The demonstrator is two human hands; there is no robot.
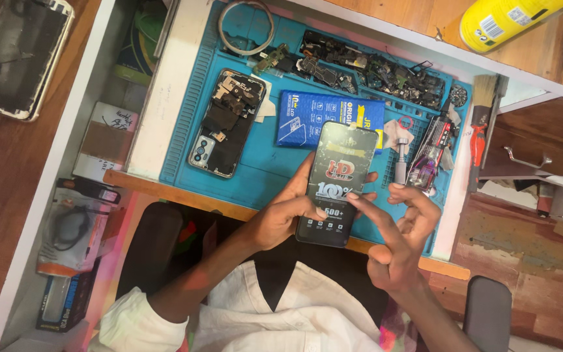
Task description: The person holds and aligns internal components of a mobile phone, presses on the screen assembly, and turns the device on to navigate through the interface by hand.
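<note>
Two hands, dark glossy phone screen (337,182), label-covered

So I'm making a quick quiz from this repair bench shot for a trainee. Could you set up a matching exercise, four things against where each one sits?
Things:
1. phone screen panel
2. opened phone
3. yellow spray can
4. brush

Places:
A. at the right edge of the blue mat
B. on the wooden top, upper right
C. lying back-open on the left part of the mat
D. held between the left hand and the right hand

Pairs: 1-D, 2-C, 3-B, 4-A
</note>
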